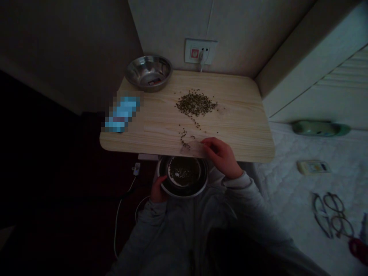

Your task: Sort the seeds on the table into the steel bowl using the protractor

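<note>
My left hand [159, 190] grips the rim of a metal bowl [203, 183] just below the table's front edge. Many small dark beans, possibly mung beans [184, 172], lie in the bowl. Between its fingers, my right hand [220, 153] pinches a thin translucent plastic sheet [195, 148], held low at the front edge of the wooden table [149, 134]. A few beans lie against and beside the sheet. Farther back on the tabletop is a loose pile of the same beans [195, 104], with a thin trail of them running toward the sheet.
An upright metal basin [149, 74] stands at the back left, with a blurred-out phone [122, 114] in front. A charger [202, 55] sits in the wall socket. To the right, a bed [283, 172] holds a green packet [320, 128], a small pale box [314, 167] and eyeglasses [333, 203].
</note>
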`<state>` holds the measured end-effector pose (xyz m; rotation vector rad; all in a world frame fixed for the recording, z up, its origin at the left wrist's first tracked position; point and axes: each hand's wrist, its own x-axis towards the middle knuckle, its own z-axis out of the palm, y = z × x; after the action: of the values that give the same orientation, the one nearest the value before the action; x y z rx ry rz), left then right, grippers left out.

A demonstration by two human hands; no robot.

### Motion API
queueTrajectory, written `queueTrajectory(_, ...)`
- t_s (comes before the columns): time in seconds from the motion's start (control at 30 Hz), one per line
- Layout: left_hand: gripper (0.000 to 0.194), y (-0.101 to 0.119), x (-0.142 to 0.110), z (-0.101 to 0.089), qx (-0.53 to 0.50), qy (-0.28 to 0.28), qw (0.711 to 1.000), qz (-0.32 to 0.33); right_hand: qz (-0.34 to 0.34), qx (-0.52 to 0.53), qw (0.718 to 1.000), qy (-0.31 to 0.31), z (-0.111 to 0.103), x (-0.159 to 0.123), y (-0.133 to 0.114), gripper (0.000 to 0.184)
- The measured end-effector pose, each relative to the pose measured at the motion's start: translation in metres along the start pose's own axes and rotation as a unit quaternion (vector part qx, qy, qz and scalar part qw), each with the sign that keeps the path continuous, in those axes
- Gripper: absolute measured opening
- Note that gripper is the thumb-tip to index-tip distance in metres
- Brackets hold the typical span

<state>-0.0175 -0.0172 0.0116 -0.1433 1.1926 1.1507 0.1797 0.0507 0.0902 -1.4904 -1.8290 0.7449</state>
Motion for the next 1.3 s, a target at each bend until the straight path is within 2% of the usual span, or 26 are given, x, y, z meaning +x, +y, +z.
queueTrajectory(0.13, 0.013, 0.0, -0.001, 0.004, 0.014, 0.014, 0.999, -0.046, -0.04, -0.05, 0.998, -0.002, 0.008, 0.008, -0.006, 0.021)
queueTrajectory(0.33, 0.011, -0.004, -0.001, 0.001, 0.025, 0.037, 0.998, -0.044, -0.063, -0.064, 0.996, 0.015, 0.017, 0.025, -0.006, 0.022)
queueTrajectory(0.47, 0.01, -0.006, 0.002, -0.001, 0.035, 0.045, 0.998, -0.031, -0.05, -0.079, 0.995, 0.043, 0.023, 0.037, -0.005, 0.022)
queueTrajectory(0.6, 0.01, -0.009, 0.006, -0.001, 0.061, 0.036, 0.996, -0.049, -0.031, -0.062, 0.996, 0.063, 0.025, 0.044, -0.006, 0.022)
queueTrajectory(0.8, 0.01, -0.012, 0.009, 0.001, 0.101, 0.022, 0.993, -0.059, 0.036, 0.034, 0.992, 0.115, 0.008, 0.034, 0.0, 0.02)
queueTrajectory(0.9, 0.011, -0.011, 0.011, -0.004, 0.144, 0.03, 0.989, -0.011, 0.076, 0.049, 0.984, 0.152, -0.009, 0.023, 0.009, 0.018)
queueTrajectory(1.03, 0.033, -0.016, 0.01, -0.017, 0.168, 0.045, 0.983, 0.062, 0.108, 0.025, 0.967, 0.23, -0.03, 0.007, 0.027, 0.016)
queueTrajectory(1.1, 0.042, -0.02, 0.009, -0.021, 0.196, 0.038, 0.968, 0.15, 0.124, 0.008, 0.956, 0.266, -0.039, 0.002, 0.037, 0.016)
queueTrajectory(1.13, 0.045, -0.021, 0.009, -0.023, 0.21, 0.031, 0.962, 0.17, 0.133, 0.004, 0.951, 0.278, -0.042, 0.001, 0.041, 0.016)
queueTrajectory(1.2, 0.046, -0.024, 0.01, -0.024, 0.216, 0.027, 0.959, 0.182, 0.146, 0.0, 0.946, 0.288, -0.047, 0.0, 0.048, 0.017)
queueTrajectory(1.3, 0.04, -0.024, 0.014, -0.026, 0.201, 0.047, 0.965, 0.165, 0.156, -0.003, 0.949, 0.275, -0.051, 0.003, 0.052, 0.017)
